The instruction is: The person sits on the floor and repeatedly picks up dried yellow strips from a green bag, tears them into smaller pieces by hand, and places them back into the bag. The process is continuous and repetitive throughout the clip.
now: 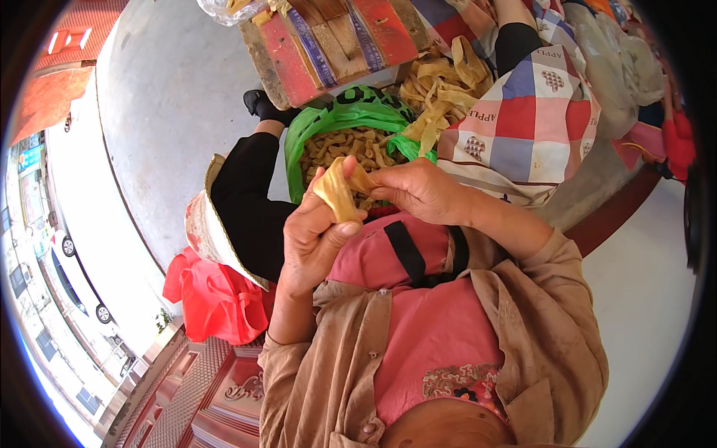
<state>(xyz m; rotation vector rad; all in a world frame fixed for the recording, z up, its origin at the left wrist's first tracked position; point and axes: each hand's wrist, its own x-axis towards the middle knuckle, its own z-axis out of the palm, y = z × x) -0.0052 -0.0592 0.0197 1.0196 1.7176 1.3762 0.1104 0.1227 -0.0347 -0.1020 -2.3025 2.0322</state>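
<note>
A yellowish pliable strip (337, 190) is looped over the fingers of my left hand (316, 235), whose thumb presses on it. The thumb and forefinger of my right hand (423, 190) pinch the strip's other end. Just beyond both hands, a green plastic bag (299, 131) stands with its mouth spread, holding many short, folded or knotted pieces (350, 145) of like colour. Longer loose strips (448, 84) lie heaped at the bag's far right, beside a checked cloth (515, 123). What the strips are made of cannot be told.
Past the bag stands a worn red and brown wooden board or stool (336, 42), with a clear plastic bag (232, 8) at its corner. On the left are a straw hat (204, 224) and a red bag (218, 299). Another person's arm (512, 17) shows at the top right.
</note>
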